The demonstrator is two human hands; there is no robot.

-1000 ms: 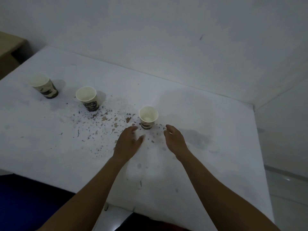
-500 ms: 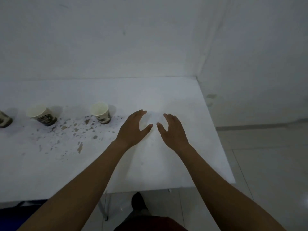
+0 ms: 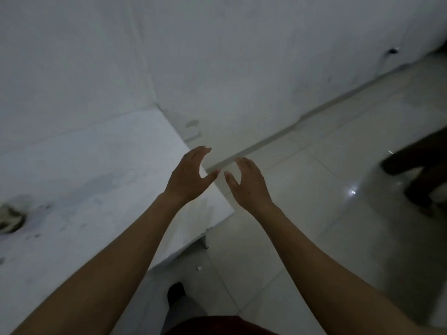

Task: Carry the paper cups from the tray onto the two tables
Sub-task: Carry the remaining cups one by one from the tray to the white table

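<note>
Hovering empty above a dark shoe (image 3: 176,292) and the tiled floor (image 3: 302,213): left grip (image 3: 191,177), fingers spread and relaxed, over the white counter's (image 3: 96,165) right edge; right grip (image 3: 250,183), likewise spread, over the floor. One blurred paper cup (image 3: 9,220) stands on the counter, far left. White wall (image 3: 242,68) behind.
</note>
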